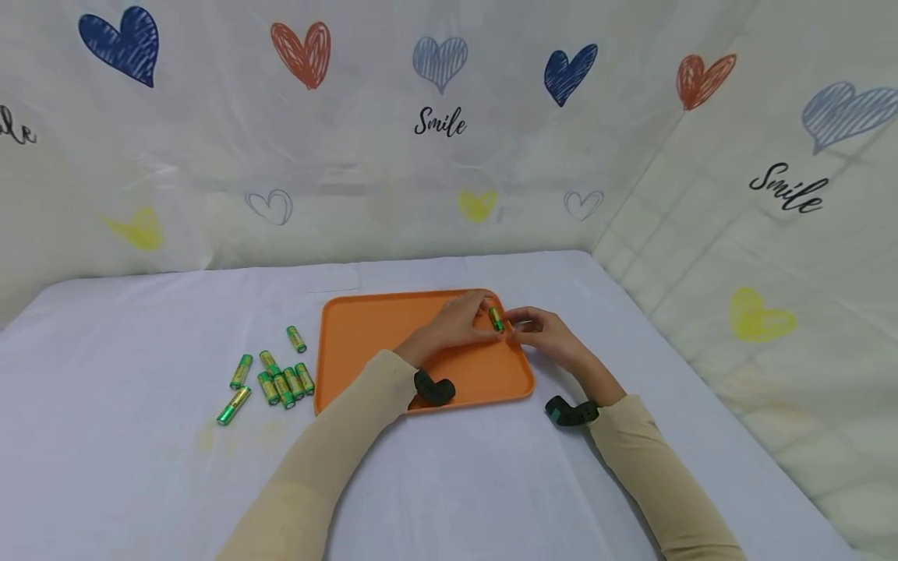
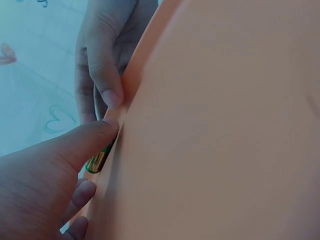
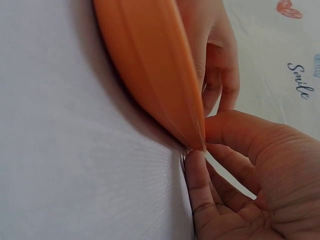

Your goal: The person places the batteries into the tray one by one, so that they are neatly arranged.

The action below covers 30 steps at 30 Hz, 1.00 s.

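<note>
An orange tray point(image 1: 379, 327) lies on the white-covered table. At its right rim, inside, is a green and gold battery point(image 1: 496, 319). My left hand point(image 1: 459, 321) reaches across the tray and holds this battery between thumb and fingers; in the left wrist view the thumb covers one end of the battery point(image 2: 98, 161). From outside the tray, my right hand point(image 1: 550, 335) grips the right rim. The right wrist view shows its thumb and a finger point(image 3: 196, 172) at the edge of the tray point(image 3: 155, 65). The battery is hidden there.
Several green and gold batteries point(image 1: 282, 388) lie loosely grouped on the table left of the tray. One battery point(image 1: 296, 339) lies apart, nearer the tray's left rim. Behind the table hangs a white cloth point(image 1: 365, 156) printed with hearts and "Smile"; it continues along the right side.
</note>
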{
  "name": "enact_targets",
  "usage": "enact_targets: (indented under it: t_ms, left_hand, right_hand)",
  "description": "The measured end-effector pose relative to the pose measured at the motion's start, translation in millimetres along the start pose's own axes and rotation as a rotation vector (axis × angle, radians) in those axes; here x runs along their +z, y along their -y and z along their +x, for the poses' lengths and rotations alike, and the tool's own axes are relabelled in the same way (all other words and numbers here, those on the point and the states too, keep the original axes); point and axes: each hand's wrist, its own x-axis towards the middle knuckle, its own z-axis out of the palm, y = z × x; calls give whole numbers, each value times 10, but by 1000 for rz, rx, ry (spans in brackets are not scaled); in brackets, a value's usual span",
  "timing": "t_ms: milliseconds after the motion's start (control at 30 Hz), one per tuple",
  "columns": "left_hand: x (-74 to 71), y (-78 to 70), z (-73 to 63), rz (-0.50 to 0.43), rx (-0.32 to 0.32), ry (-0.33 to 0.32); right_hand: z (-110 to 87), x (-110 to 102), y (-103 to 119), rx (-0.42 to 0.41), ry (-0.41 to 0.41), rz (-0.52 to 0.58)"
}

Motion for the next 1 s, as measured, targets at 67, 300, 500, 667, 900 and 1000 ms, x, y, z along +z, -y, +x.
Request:
enact_targets:
  t_ms: [67, 300, 500, 667, 900, 1000]
  left_hand:
    - [-22, 16, -19, -47, -7, 4]
    - [-79, 55, -96, -120, -12, 22]
    - [-148, 53, -168, -118, -6, -11]
    - [-219, 35, -228, -99, 1, -48]
    - [-315, 6, -331, -34, 74, -109]
    - [-353, -17, -376, -15, 112, -130]
  right_hand:
    - [2, 5, 6, 1, -1, -1]
    - [23, 15, -29, -3, 12, -10]
    - [31, 9, -56, -13, 17, -22]
    - [22, 5, -50, -6, 5, -28]
    - [7, 17, -57, 0, 3, -22]
    - [9, 13, -55, 1, -2, -30]
